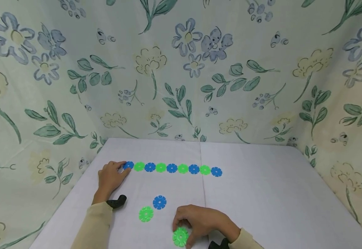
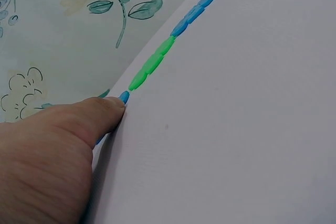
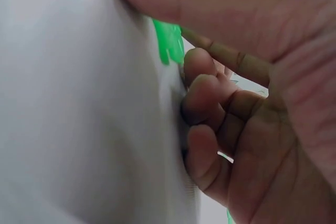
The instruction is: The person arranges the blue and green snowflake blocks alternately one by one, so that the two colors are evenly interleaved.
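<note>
A row of notched plastic snowflake discs, alternating blue and green, lies across the white table. At its left end, my left hand (image 1: pixel 110 177) holds the last blue disc (image 1: pixel 128 165) between thumb and finger; in the left wrist view the thumb (image 2: pixel 107 111) covers most of it. Near the table's front, my right hand (image 1: pixel 201 221) grips a green disc (image 1: pixel 180 237) by its edges, thumb on one side and forefinger on the other. The right wrist view shows part of that green disc (image 3: pixel 169 43) under the thumb, with the other fingers curled.
Between the hands lie a loose blue disc (image 1: pixel 159 202) and a loose green disc (image 1: pixel 146 214). The row ends at a blue disc (image 1: pixel 216 172) on the right. A crease runs down the white tabletop (image 1: pixel 262 193). Flowered cloth (image 1: pixel 181 79) hangs behind and at both sides.
</note>
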Demonstrator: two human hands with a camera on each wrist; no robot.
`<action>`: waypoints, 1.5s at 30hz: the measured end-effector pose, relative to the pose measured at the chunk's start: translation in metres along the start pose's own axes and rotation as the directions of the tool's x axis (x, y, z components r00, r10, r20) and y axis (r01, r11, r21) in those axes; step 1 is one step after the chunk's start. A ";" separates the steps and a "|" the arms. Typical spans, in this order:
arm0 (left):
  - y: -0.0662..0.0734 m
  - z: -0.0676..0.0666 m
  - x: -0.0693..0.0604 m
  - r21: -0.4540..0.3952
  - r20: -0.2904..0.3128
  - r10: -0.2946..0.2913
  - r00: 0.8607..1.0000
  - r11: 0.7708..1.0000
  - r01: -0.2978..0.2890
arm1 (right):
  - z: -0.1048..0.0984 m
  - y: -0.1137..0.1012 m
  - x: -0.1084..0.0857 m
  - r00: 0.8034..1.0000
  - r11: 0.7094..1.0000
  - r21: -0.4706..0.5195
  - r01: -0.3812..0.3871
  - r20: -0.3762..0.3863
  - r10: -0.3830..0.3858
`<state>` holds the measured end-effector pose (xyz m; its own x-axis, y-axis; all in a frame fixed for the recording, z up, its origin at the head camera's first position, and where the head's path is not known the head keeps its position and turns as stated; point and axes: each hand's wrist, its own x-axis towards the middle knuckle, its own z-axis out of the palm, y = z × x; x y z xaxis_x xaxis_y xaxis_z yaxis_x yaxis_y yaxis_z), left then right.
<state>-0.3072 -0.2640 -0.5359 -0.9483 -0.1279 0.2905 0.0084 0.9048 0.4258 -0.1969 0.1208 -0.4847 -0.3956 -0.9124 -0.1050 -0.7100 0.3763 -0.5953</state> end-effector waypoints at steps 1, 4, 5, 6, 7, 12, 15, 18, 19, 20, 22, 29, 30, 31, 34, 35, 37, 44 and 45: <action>0.000 0.000 0.000 0.000 -0.001 0.000 1.000 1.000 0.000 | 0.000 0.000 0.000 1.000 1.000 -0.005 -0.001 -0.001 0.001; -0.001 -0.001 0.001 -0.003 -0.003 0.000 1.000 1.000 0.000 | 0.000 -0.001 0.001 1.000 1.000 -0.007 -0.005 -0.005 0.005; -0.001 -0.001 0.001 -0.004 -0.002 0.000 1.000 1.000 0.000 | 0.000 -0.001 0.001 1.000 1.000 -0.007 -0.005 -0.005 0.005; -0.001 0.000 0.001 -0.004 0.000 0.000 1.000 1.000 0.000 | 0.000 -0.001 0.001 1.000 1.000 -0.003 -0.005 -0.006 0.005; -0.001 0.000 0.001 -0.005 0.001 0.000 1.000 1.000 0.000 | 0.001 -0.001 0.001 1.000 1.000 -0.001 -0.002 -0.008 0.002; -0.002 0.000 0.000 -0.003 -0.001 0.004 1.000 1.000 -0.004 | 0.001 -0.001 0.002 1.000 1.000 0.008 0.001 -0.015 -0.001; -0.001 0.000 0.000 -0.009 -0.002 0.008 1.000 1.000 -0.008 | 0.001 -0.001 0.001 1.000 1.000 0.006 -0.008 -0.015 0.008; -0.001 0.001 -0.001 -0.009 0.002 0.007 1.000 1.000 -0.007 | 0.001 -0.001 0.001 1.000 1.000 0.015 -0.012 -0.016 0.012; -0.001 0.002 -0.001 -0.010 0.002 0.005 1.000 1.000 -0.005 | 0.002 -0.001 0.001 1.000 1.000 0.019 -0.012 -0.017 0.012; -0.001 0.002 -0.001 -0.010 0.003 0.003 1.000 1.000 -0.003 | 0.002 -0.001 0.001 1.000 1.000 0.023 -0.011 -0.018 0.011; -0.001 0.002 -0.001 -0.009 0.001 -0.002 1.000 1.000 0.002 | 0.002 -0.001 0.001 1.000 1.000 0.026 -0.009 -0.023 0.010; -0.001 0.001 0.000 -0.009 0.001 -0.007 1.000 1.000 0.007 | 0.000 -0.003 0.000 1.000 1.000 0.014 -0.013 -0.020 0.013; -0.001 0.000 0.000 -0.009 0.001 -0.004 1.000 1.000 0.004 | -0.001 -0.003 0.000 1.000 1.000 0.016 -0.016 -0.020 0.017; -0.001 0.000 0.001 -0.009 0.001 -0.002 1.000 1.000 0.002 | -0.001 -0.003 0.000 1.000 1.000 0.016 -0.021 -0.019 0.022; -0.001 0.001 0.001 -0.007 0.001 0.000 1.000 1.000 0.000 | -0.001 -0.003 0.001 0.999 0.999 0.022 -0.036 -0.019 0.036; -0.001 0.001 0.001 -0.007 0.000 -0.002 1.000 1.000 0.002 | -0.001 -0.003 0.001 0.999 0.999 0.023 -0.039 -0.019 0.039; -0.001 0.000 0.001 -0.006 0.001 -0.004 1.000 1.000 0.004 | -0.001 -0.003 0.001 0.999 0.999 0.018 -0.040 -0.020 0.040; -0.002 0.000 0.000 -0.008 -0.003 0.000 1.000 1.000 0.000 | -0.009 -0.009 -0.003 1.000 1.000 0.017 -0.013 -0.026 0.013; -0.002 0.000 0.000 -0.007 -0.005 0.002 1.000 1.000 -0.002 | -0.012 -0.010 -0.005 0.999 1.000 0.020 -0.011 -0.031 0.011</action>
<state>-0.3069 -0.2654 -0.5363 -0.9468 -0.1277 0.2955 0.0130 0.9020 0.4315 -0.1951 0.1232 -0.4689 -0.4215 -0.9027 -0.0869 -0.6937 0.3826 -0.6103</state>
